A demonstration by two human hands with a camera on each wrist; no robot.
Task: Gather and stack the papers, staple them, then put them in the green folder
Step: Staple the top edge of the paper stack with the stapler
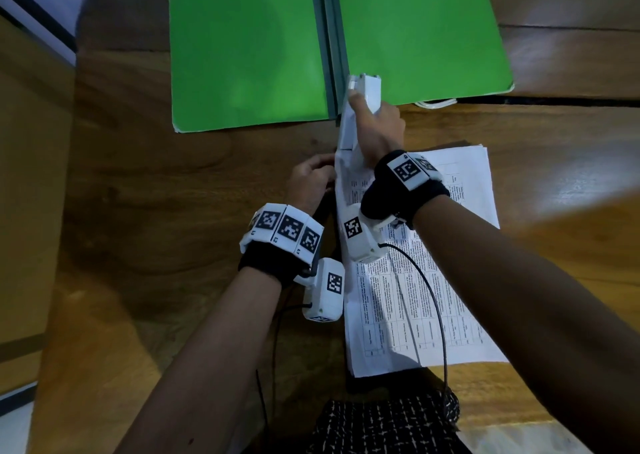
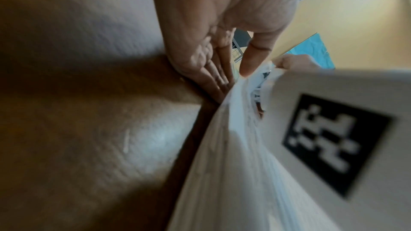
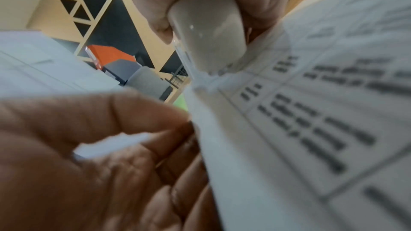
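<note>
Right hand (image 1: 375,131) wrapped around a white plastic stapler (image 1: 360,107), thumb on top near its far end, fingers curled under the body. Stapler's long axis runs away from the person; its nose overlaps the near edge of the green folder (image 1: 249,55), its rear end sits over the far left corner of the stack of white printed papers (image 1: 433,280). In the right wrist view the rounded white end of the stapler (image 3: 209,31) sits in the palm, just above the paper corner (image 3: 204,80).

Left hand (image 1: 311,179) at the left edge of the stack near the same corner, fingers curled against the sheets. In the left wrist view the fingertips (image 2: 220,83) lie under the lifted paper edge (image 2: 233,129) and the thumb comes to it from above: a pinch on the stack's edge.

Stack lies on the brown wooden table (image 1: 156,193), long axis running away from the person, slightly fanned at its far right corner. Printing is in table form with rows of text; too blurred to read.

Green folder lies open and flat beyond the stack, grey spine running away from the person, one green panel each side. Bare table wood between folder's near edge and the stack, and to the left of the hands.

Both wrists carry black bands with white blocks bearing black-and-white square markers (image 1: 287,228); a thin black cable (image 1: 440,315) crosses the papers.
</note>
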